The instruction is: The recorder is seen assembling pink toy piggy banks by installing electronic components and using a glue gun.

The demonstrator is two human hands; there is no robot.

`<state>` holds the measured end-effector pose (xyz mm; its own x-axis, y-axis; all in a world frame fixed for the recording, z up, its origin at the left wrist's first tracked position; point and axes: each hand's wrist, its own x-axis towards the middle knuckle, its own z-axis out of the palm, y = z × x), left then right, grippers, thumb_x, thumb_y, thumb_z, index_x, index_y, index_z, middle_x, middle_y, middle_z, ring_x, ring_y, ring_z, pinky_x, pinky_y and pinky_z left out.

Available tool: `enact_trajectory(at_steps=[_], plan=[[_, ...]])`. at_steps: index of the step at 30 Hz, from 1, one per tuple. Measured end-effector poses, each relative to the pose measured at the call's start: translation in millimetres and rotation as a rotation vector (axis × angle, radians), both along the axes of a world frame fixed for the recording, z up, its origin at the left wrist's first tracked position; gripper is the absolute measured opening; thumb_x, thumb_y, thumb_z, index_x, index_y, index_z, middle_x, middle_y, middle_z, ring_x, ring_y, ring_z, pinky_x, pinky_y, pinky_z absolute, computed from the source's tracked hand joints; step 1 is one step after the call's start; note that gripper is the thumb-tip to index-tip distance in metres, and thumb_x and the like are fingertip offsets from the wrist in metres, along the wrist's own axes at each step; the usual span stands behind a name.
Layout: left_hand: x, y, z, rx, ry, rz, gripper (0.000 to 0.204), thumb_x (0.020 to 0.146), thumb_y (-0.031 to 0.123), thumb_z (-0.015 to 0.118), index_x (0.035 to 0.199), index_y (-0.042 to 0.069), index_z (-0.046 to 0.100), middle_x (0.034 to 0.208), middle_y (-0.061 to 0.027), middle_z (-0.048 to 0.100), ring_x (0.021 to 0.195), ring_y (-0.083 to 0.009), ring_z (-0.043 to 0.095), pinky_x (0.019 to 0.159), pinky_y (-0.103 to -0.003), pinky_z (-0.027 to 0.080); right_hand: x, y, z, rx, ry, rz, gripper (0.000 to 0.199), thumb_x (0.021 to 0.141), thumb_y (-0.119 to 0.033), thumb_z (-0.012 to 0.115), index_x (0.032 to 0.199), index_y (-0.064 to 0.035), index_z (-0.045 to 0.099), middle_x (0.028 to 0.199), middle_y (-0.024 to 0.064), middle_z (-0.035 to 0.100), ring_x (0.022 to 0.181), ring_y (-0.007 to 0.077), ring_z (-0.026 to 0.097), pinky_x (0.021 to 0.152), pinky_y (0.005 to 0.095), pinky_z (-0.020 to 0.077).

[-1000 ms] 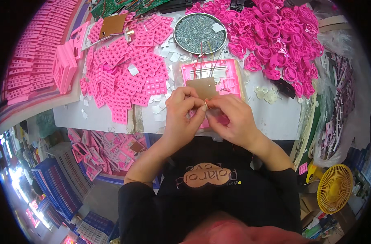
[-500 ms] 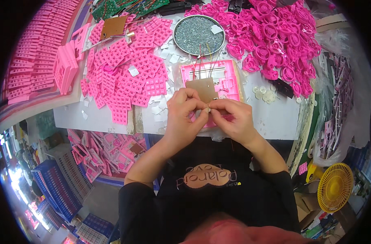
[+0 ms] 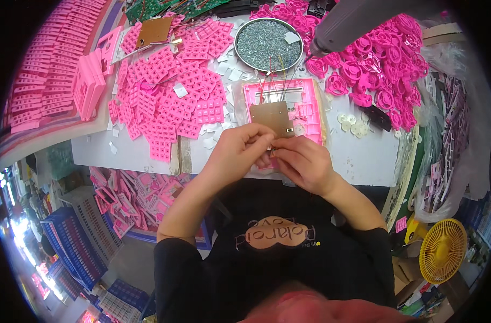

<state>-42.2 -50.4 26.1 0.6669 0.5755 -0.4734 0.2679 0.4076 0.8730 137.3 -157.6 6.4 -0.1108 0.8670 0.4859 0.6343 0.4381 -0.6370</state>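
Note:
A brown circuit board (image 3: 269,116) with thin wires at its far edge lies over an opened pink plastic housing (image 3: 311,110) in front of me. At the board's near edge my left hand (image 3: 237,153) and my right hand (image 3: 306,163) meet, fingertips pinched together. Between them shows a small part (image 3: 271,150), partly light and partly dark, too small and covered to name. Both hands are closed around it, and they hide the near side of the housing.
Beyond the housing stands a round tray of small screws (image 3: 268,45). A dark grey power screwdriver (image 3: 331,40) hangs to its right, before a heap of pink ring-shaped parts (image 3: 377,64). Pink keypads (image 3: 170,97) pile up at left; pale discs (image 3: 354,127) lie right of the housing.
The grey screwdriver has come into view at the upper right. My left fingers have folded in more and both hands sit slightly lower, still pinching together. The whole view has shifted a little.

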Motion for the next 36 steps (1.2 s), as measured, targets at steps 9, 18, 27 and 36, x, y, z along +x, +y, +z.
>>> enact_trajectory(at_steps=[9,18,27,36], plan=[[-6.4,-0.2,-16.6,1.113,-0.044,-0.185,0.022,0.082,0.000,0.073,0.102,0.003,0.065,0.082,-0.0121,0.064,0.076,-0.0292,0.063,0.066,-0.039,0.050,-1.0,2.9,-4.6,0.016,-0.292,-0.062,0.022,0.074,-0.011,0.070,0.095,-0.0054,0.073,0.104,0.0064,0.064,0.100,0.0284,0.059,0.080,0.0390,0.0518],[-5.5,-3.9,-25.8,1.203,-0.091,-0.169,0.018,0.081,0.001,0.070,0.095,0.004,0.060,0.082,-0.0114,0.056,0.077,-0.0314,0.058,0.066,-0.041,0.048,-1.0,8.2,1.6,0.001,-0.354,0.011,0.023,0.074,-0.012,0.066,0.094,-0.0038,0.072,0.101,0.0063,0.063,0.101,0.0284,0.057,0.082,0.0396,0.0473],[-2.9,0.1,-15.5,0.868,0.024,-0.129,0.019,0.082,-0.003,0.069,0.095,0.003,0.058,0.084,-0.0114,0.058,0.076,-0.0311,0.057,0.069,-0.040,0.047,2.6,0.9,19.9,-0.348,-0.328,0.103,0.029,0.075,-0.011,0.073,0.104,-0.0067,0.073,0.097,0.0048,0.061,0.099,0.0272,0.054,0.082,0.0414,0.0448],[-50.2,-16.0,-10.7,1.116,0.143,-0.008,0.038,0.079,0.003,0.077,0.113,0.002,0.059,0.110,-0.0170,0.056,0.097,-0.0306,0.057,0.084,-0.041,0.048,2.7,-0.2,14.2,-0.226,-0.310,0.065,0.038,0.074,-0.013,0.076,0.111,-0.0060,0.070,0.089,0.0040,0.060,0.087,0.0241,0.058,0.072,0.0390,0.0478]])
